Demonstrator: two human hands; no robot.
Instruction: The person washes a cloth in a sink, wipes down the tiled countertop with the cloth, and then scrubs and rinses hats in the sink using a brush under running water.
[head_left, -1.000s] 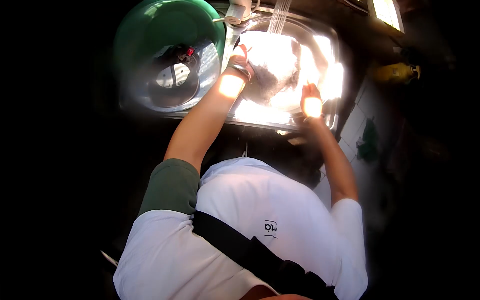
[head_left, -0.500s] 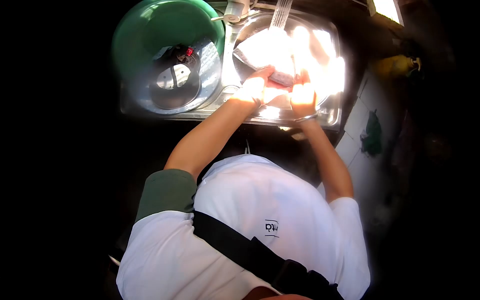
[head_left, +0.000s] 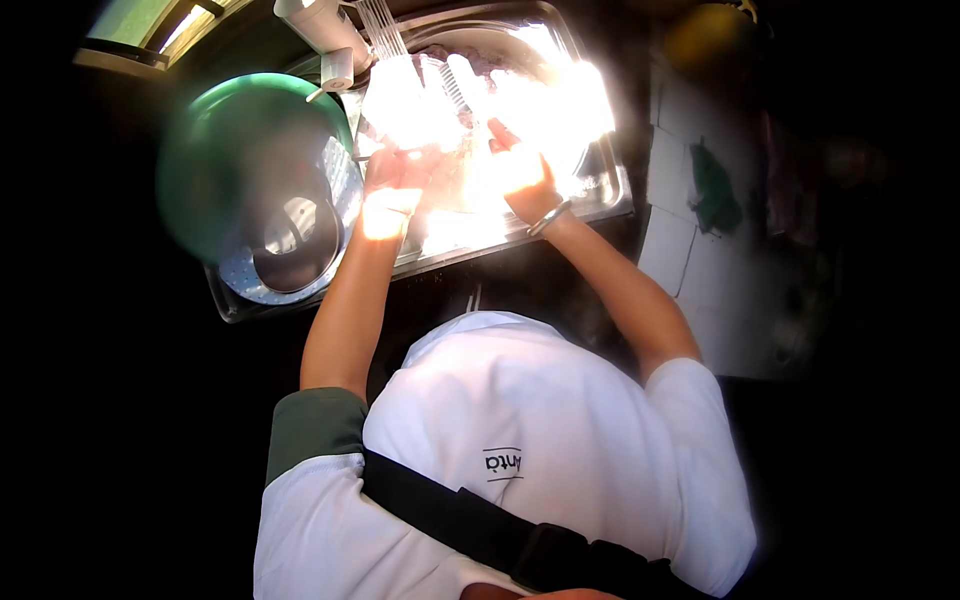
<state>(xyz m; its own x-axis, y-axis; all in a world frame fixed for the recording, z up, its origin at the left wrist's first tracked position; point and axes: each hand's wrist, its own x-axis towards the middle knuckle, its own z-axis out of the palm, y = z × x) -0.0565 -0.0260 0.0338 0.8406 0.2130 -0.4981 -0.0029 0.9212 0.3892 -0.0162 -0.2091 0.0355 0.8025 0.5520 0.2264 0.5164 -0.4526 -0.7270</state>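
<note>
Strong glare washes out much of the sink basin where both hands are. My left hand is at the near left of the basin, against the lower edge of a whitish flat piece too bright to identify. Its fingers fade into the light but seem closed at that edge. Water streams down onto this piece. My right hand, with a bracelet on the wrist, is farther right, its visible fingers apart and pointing up and left. Between the hands, a ridged pale thing shows, its kind unclear.
A tap stands behind the basin. On the left drainboard, a green basin leans behind a light blue spotted dish and a dark round pan. White tiles and a green cloth-like thing lie to the right.
The view has turned and shifted, so the sink sits farther left and tilted. My hands have moved apart; my right hand has come away from the flat piece that both were touching.
</note>
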